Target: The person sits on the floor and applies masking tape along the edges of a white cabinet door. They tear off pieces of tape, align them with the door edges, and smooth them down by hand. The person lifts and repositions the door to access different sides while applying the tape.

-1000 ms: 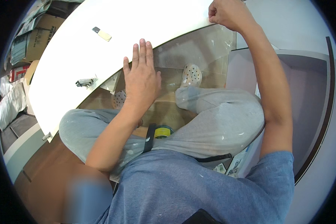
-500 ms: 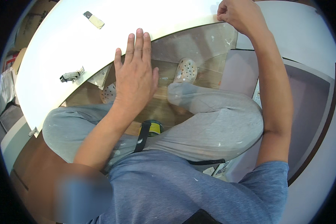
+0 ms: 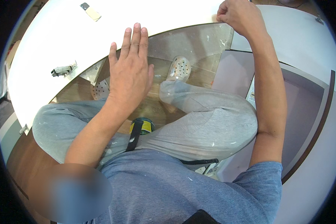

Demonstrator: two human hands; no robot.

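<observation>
A broad white panel fills the far side, its near edge running in front of me. My left hand lies flat against that edge, fingers stretched out and their tips on the white surface. Farther right, my right hand is at the same edge with thumb and fingers pinched together; whatever they hold, if anything, is hidden. A metal cabinet hinge sits on the panel left of my left hand. Beyond it lies a small flat piece, dark at one end and cream at the other.
Below the panel are my legs, perforated clogs and a wood-look floor. A round can with a yellow band stands between my thighs. At right is an open box-like cabinet compartment with a brown edge strip. Another hinge is at upper right.
The whole view has shifted slightly left. Both hands keep nearly the same places on the panel edge; my right hand stays pinched and the left flat.
</observation>
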